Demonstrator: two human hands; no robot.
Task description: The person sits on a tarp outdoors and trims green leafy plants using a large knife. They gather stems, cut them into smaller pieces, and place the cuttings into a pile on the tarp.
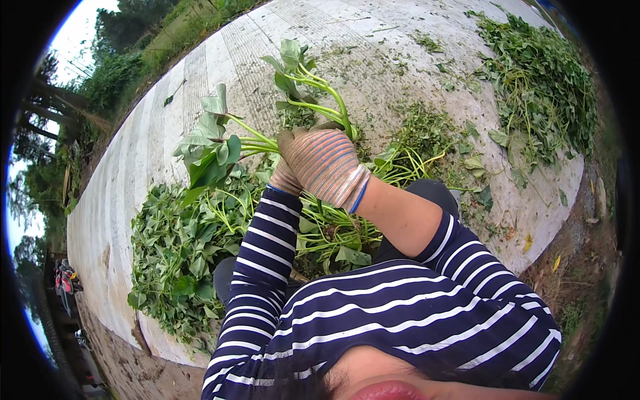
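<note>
Both hands wear striped knit work gloves and meet in front of the chest. My right hand [325, 162] lies over much of my left hand [288, 179], closed around green leafy stems. Several leafy vine stems [255, 145] stick out leftward from between the hands. Other curved stems [330, 92] rise from the upper side of the right glove, with leaves at their far ends. The left fingers are hidden, so their hold cannot be told. Below the hands lie loose long green stems [345, 225] with leaves, between the dark-clad knees.
A large heap of leafy vines [175, 255] lies to the left, another [545, 90] at the upper right. Chopped leaf bits [422, 127] litter the pale concrete paving [200, 75]. Bare soil [570, 250] borders it at right. A red-and-black object [65, 280] stands far left.
</note>
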